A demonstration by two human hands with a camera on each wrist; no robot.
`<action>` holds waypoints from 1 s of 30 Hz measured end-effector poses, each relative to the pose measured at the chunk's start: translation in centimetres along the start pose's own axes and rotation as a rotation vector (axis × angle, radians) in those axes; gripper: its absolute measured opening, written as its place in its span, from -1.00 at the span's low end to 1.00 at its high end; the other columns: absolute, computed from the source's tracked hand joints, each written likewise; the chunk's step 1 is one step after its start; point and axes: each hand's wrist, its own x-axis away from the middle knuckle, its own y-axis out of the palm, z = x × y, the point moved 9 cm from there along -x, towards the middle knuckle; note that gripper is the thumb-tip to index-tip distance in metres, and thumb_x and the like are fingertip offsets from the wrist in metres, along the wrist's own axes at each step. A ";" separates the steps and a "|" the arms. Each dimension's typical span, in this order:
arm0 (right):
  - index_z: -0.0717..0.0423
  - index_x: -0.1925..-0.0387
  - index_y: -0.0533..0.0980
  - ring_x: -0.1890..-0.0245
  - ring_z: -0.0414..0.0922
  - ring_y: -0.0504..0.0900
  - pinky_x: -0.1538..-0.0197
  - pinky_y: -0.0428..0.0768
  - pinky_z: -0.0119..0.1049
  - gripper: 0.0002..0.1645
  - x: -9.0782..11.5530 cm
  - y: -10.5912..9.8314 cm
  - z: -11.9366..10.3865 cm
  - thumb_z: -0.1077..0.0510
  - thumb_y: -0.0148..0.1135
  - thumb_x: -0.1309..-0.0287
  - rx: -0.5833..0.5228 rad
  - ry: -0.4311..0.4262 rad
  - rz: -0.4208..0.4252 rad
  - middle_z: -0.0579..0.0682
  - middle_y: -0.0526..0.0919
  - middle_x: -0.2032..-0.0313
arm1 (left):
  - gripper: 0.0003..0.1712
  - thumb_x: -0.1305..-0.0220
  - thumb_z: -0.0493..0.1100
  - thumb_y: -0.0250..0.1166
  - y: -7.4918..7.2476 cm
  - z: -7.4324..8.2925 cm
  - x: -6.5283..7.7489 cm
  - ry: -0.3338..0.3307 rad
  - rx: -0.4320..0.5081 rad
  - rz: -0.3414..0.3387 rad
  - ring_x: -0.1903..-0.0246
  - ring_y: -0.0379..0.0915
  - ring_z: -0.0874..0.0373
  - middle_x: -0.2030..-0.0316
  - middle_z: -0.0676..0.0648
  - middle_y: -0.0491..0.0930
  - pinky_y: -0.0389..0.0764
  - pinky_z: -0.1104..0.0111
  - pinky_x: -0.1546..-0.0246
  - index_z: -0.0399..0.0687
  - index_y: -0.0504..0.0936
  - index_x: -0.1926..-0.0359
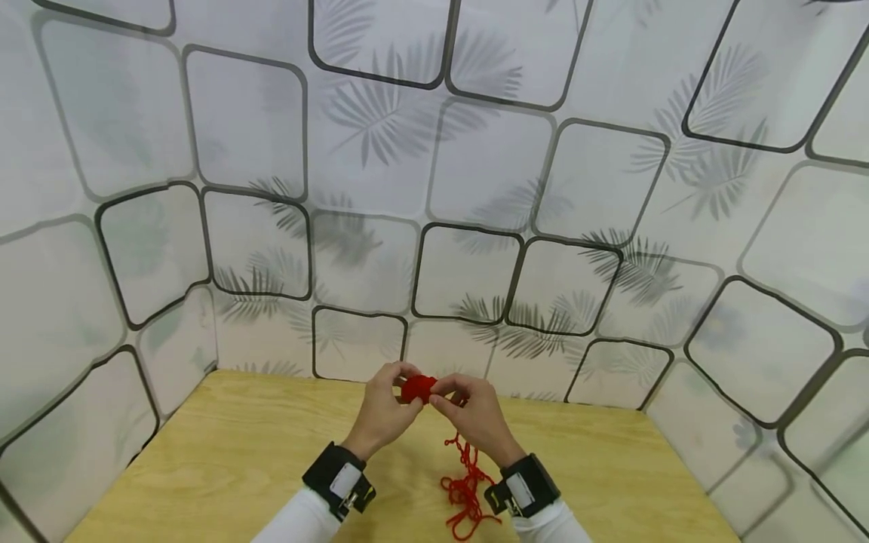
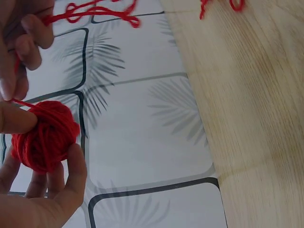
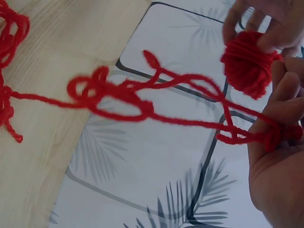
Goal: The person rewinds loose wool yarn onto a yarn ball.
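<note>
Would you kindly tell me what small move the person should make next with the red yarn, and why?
Probably the right grip should wrap the strand once around the ball: the left grip holds the ball, that strand runs from it to the right grip, and loose yarn lies unwound on the table.

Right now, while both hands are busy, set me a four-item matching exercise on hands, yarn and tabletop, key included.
1. Left hand
2. Right hand
3. Loose yarn
4. Tabletop

A. Red, trailing in loops
B. Holds the red ball
C. Pale, with a wood grain
D. Grips part of the slack strands

Pairs: 1-B, 2-D, 3-A, 4-C
</note>
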 end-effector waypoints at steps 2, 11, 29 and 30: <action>0.10 0.23 0.69 0.52 -0.19 0.50 0.45 0.53 -0.38 -0.92 -0.3 -0.3 -0.4 0.27 0.39 -0.23 -0.010 -0.014 0.006 -0.06 0.71 0.33 | -0.65 -0.04 -0.48 0.40 0.2 0.0 0.0 0.004 -0.011 -0.039 0.19 0.51 -0.05 0.16 -0.15 0.58 0.69 0.32 0.34 -0.20 0.62 0.12; 0.10 0.20 0.70 0.50 -0.15 0.55 0.42 0.56 -0.39 -0.89 -1.0 -1.7 -0.3 0.26 0.38 -0.23 -0.090 -0.036 0.070 0.02 0.72 0.30 | -0.67 -0.14 -0.45 0.35 2.1 0.0 0.5 -0.052 0.348 -0.406 0.13 0.60 -0.01 0.08 -0.16 0.62 0.70 0.30 0.23 -0.31 0.62 0.03; 0.18 0.21 0.70 0.41 -0.16 0.62 0.34 0.61 -0.37 -0.91 0.7 1.1 1.0 0.25 0.36 -0.27 -0.143 0.069 -0.047 0.08 0.73 0.27 | -0.68 -0.17 -0.40 0.40 -1.1 -2.1 -0.4 -0.213 0.345 0.072 0.13 0.54 -0.08 0.06 -0.24 0.63 0.68 0.27 0.17 -0.33 0.62 0.03; 0.18 0.21 0.70 0.41 -0.17 0.62 0.35 0.60 -0.38 -0.91 0.7 0.8 0.7 0.25 0.36 -0.27 -0.130 0.059 -0.036 0.07 0.72 0.28 | -0.69 -0.15 -0.41 0.40 -1.1 -2.1 -0.4 -0.196 0.287 0.079 0.14 0.54 -0.09 0.08 -0.24 0.63 0.69 0.26 0.19 -0.31 0.63 0.05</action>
